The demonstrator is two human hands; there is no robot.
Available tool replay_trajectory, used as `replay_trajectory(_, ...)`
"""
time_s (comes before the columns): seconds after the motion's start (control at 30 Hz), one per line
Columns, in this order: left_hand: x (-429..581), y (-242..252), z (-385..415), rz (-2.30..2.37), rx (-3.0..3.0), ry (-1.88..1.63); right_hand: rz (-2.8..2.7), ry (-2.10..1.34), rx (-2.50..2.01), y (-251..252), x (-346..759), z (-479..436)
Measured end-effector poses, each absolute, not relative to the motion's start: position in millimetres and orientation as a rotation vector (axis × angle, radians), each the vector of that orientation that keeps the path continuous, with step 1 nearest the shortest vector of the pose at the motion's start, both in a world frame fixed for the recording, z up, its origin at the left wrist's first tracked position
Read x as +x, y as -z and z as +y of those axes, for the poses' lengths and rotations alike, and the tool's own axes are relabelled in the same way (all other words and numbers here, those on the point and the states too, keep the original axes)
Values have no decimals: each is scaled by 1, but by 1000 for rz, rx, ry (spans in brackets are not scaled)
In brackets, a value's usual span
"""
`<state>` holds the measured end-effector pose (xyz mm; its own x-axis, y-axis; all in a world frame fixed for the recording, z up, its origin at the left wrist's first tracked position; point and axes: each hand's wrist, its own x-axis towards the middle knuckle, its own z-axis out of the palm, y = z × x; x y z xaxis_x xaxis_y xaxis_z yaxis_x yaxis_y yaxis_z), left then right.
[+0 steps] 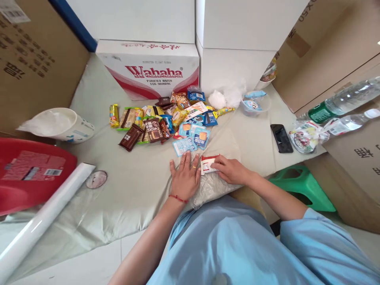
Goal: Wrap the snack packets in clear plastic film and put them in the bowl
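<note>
Your right hand (228,169) has its fingers and thumb nearly closed in a pinch on one small packet (208,164), gripping its right end. Your left hand (184,178) lies palm down, opened out with fingers a little spread, and grasps nothing that shows.

The packet sits on a clear plastic bag (212,190) at the table's (136,174) near edge, just right of your left hand. Its long axis seems to run left to right — the free end points left, while your fingers cover the other end, so its full length can't be told.

You have one such packet in hand, one bag under it, one phone (281,138) and two bottles (350,98) off to your right. The snack pile (154,130) beyond your hands overlaps too much to count.

The packet is mostly white — a red band along its far edge, small red marking on its face.
</note>
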<state>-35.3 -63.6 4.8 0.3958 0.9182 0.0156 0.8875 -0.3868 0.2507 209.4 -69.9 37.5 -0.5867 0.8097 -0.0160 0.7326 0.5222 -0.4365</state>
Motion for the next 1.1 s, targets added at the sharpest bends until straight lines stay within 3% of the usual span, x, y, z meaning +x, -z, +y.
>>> replay_trajectory(0.23,-35,-3,-63,1635,2470,-217,-2535,-543,-1285,-59,220,-64)
replay_trajectory(0.7,-56,-4,-69,1579,2396,-295,-2585,-530,-1126,-30,207,-41)
replay_trajectory(0.87,-93,-17,-86,1136,2539,-589,-2397,-657,-1086,-39,250,-78)
replay_trajectory(0.97,-113,-19,-104,857,2587,-506,-2345,-795,-1118,-37,278,-115)
replay_trajectory(1.1,-124,-13,-112,852,2571,-355,-2258,-870,-1235,-20,293,-143)
